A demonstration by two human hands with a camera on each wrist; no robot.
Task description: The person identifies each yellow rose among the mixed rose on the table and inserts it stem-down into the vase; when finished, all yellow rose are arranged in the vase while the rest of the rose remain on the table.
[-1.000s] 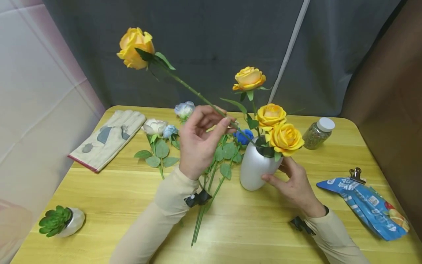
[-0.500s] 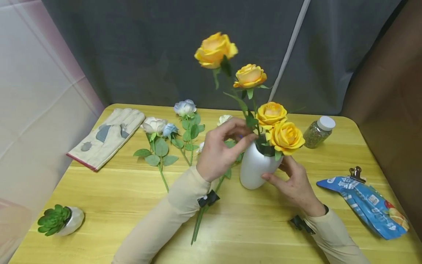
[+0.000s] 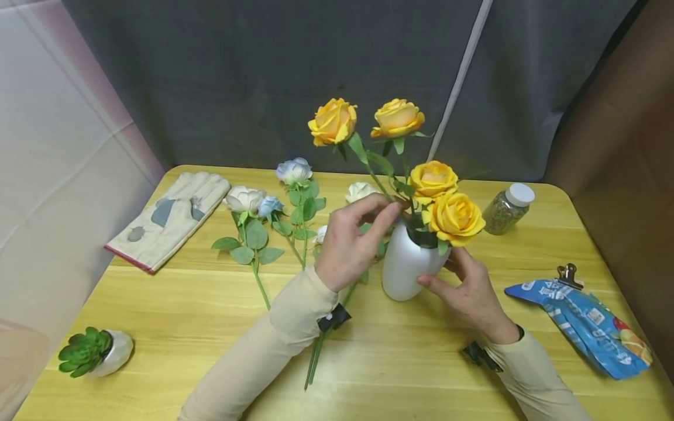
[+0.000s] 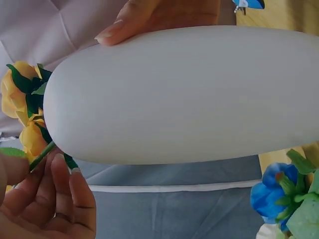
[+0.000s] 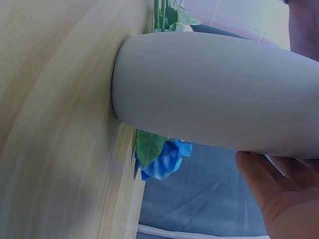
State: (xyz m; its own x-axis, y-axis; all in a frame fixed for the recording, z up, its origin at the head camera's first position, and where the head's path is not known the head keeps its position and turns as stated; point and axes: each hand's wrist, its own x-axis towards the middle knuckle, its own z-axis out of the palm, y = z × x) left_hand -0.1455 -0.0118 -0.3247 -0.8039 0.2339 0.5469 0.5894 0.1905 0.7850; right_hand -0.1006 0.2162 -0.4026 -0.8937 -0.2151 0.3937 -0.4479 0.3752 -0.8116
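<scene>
A white vase (image 3: pixel 405 272) stands on the table with several yellow roses (image 3: pixel 456 219) in its dark mouth. My left hand (image 3: pixel 355 242) is at the rim, pinching the green stem (image 4: pixel 42 155) of a yellow rose (image 3: pixel 333 123) between thumb and fingers. That bloom leans left, level with a second tall yellow rose (image 3: pixel 398 118). My right hand (image 3: pixel 476 292) grips the vase from the right, thumb in front and fingers behind. In the right wrist view, fingers (image 5: pixel 259 172) touch the vase's side. The stem's lower end is hidden inside the vase.
Left of the vase lie white roses (image 3: pixel 245 199), pale blue roses (image 3: pixel 293 171) and a blue rose (image 5: pixel 164 162). A work glove (image 3: pixel 168 219) and potted succulent (image 3: pixel 95 352) are at left. A lidded jar (image 3: pixel 508 209) and clipped blue pouch (image 3: pixel 584 327) are at right.
My left hand has moved right to the vase mouth and then stayed there. The yellow rose has swung upright and sunk lower into the vase. My right hand has kept its hold.
</scene>
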